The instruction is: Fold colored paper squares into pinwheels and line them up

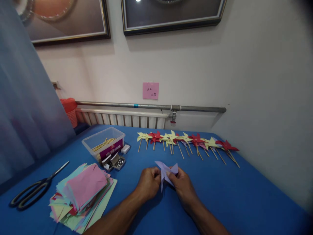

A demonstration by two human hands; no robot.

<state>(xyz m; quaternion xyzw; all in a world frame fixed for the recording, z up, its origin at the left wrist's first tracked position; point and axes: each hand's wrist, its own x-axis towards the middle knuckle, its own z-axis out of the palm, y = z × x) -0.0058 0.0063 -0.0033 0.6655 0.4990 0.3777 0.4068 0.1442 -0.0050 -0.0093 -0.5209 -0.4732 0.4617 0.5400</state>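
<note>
Both hands low over the blue table (220, 195), meeting near its middle. Left hand (148, 182) curled, fingertips pinched on the left edge of a pale lavender folded paper (167, 172). Right hand (183, 185) likewise closed on the same paper, thumb and forefinger gripping its right side, one pointed flap rising just above the knuckles. Paper thus held between the two sets of fingertips, lifted slightly off the cloth, a narrow tip hanging down between the hands; whether that tip touches the table, impossible to tell. Beyond the hands, along the far edge, a row of finished pinwheels (188, 141) in yellow and red, each on a thin wooden stick, laid side by side and overlapping. To the left of the hands, a clear plastic box (103, 142) with sticks inside, and just before it a small open box of metal pins (113, 162) plus a small white eraser-like block (125, 148). Nearer the left front, a loose stack of coloured paper squares (83, 195), pink on top. Further left, black-handled scissors (34, 190) lying flat, well apart from both hands. On the wall behind, a pink note (150, 90) above a radiator pipe (151, 106).
</note>
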